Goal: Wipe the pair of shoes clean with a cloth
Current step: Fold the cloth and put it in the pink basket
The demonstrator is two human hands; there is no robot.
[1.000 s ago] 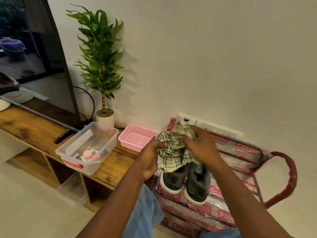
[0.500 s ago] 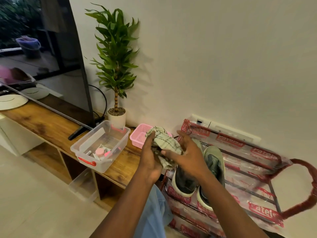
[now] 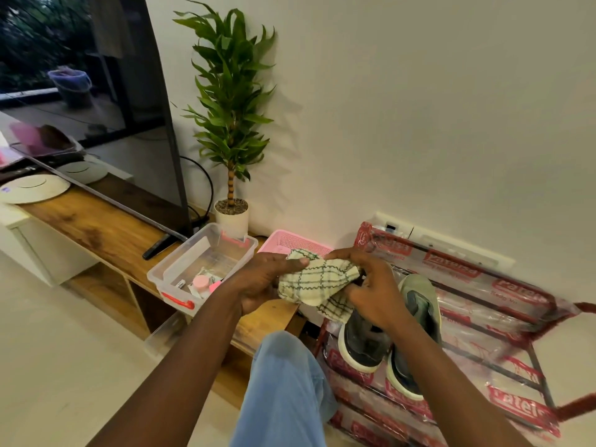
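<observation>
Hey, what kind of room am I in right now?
Probably a home living room: a large television on a low wooden console, a potted plant beside it, and a shoe rack holding shoes.

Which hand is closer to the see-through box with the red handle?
The left hand. It holds the cloth right beside the clear box; the right hand holds the cloth's other end farther off, over the shoes.

What looks like a plastic-wrapped shoe rack [image 3: 503,304] carries the pair of shoes [image 3: 358,346]. Left of the rack, the wooden worktop [image 3: 106,227] holds a pink basket [image 3: 290,241], a clear box [image 3: 161,287] and a potted plant [image 3: 231,217].
</observation>
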